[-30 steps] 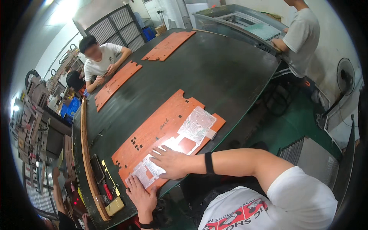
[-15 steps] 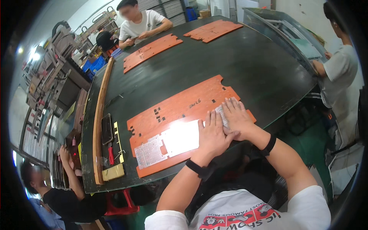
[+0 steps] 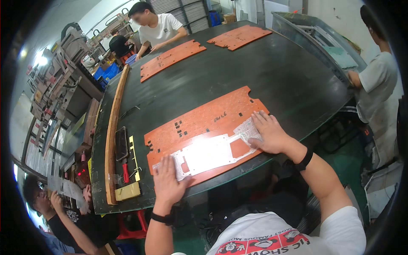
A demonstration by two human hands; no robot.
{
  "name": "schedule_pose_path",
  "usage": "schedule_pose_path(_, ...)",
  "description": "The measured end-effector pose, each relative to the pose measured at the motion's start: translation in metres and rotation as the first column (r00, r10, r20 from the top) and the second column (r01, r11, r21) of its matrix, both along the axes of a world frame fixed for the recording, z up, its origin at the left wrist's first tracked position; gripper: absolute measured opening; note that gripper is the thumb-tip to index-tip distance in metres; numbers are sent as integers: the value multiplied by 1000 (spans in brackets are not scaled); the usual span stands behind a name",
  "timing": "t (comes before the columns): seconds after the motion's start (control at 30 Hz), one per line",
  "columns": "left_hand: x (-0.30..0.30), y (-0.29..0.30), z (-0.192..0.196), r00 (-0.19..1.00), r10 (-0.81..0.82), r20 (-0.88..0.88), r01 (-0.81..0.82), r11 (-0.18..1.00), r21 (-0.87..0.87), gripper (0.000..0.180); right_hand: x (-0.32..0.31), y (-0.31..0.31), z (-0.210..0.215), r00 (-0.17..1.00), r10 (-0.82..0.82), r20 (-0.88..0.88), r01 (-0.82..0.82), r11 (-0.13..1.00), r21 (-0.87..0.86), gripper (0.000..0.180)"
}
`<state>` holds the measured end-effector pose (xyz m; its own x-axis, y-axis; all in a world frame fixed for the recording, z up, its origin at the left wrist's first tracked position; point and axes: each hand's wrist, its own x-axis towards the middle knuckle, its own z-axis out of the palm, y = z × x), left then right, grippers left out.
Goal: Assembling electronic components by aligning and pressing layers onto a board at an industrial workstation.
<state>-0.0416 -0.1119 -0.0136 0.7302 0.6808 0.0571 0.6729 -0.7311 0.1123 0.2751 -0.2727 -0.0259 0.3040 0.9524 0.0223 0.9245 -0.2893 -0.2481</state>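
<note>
A thin silvery metal sheet (image 3: 209,154) with cut-outs and small holes lies on an orange board (image 3: 191,121) near the front edge of the dark table. My left hand (image 3: 169,178) rests flat over the sheet's left end, fingers stretched out, hiding part of it. At the opposite end my right hand (image 3: 268,132) lies flat with its fingers extended, covering some of the sheet's perforated corner. Small black pads and a handwritten mark show on the board's upper face. Neither hand grips anything.
Left of the board lie a phone (image 3: 122,143), a red-handled tool (image 3: 125,172), a yellow strip (image 3: 134,157), a yellowish block (image 3: 128,192) and a wooden bar (image 3: 114,127). Two more orange boards (image 3: 174,58) lie farther back. People stand around the table; a grey bin (image 3: 293,32) is at right.
My left hand has moved left from the sheet's middle to its left end, uncovering the centre. My right hand stays on the right end. The person at lower left now holds up a thin translucent sheet.
</note>
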Motion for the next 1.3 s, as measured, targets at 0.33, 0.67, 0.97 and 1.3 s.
schedule_pose_path(0.33, -17, 10, -4, 1000, -5, 29, 4, 999, 32, 86, 6, -3, 1, 995, -26, 92, 27, 999, -19, 88)
schedule_pose_path(0.67, -19, 13, -4, 1000, 12, 28, -12, 1000, -8, 85, -17, 23, 27, 965, -237, 112, 241, 970, -20, 85)
schedule_pose_path(0.97, -17, 12, -8, 997, 15, -74, -15, 1000, -1, 86, -51, 32, -4, 999, 44, 1, -44, 998, 34, 84)
schedule_pose_path(1.3, -34, 19, -3, 1000, -27, 14, 28, 1000, -12, 80, -4, 18, -4, 985, -157, 68, 157, 988, 1, 90)
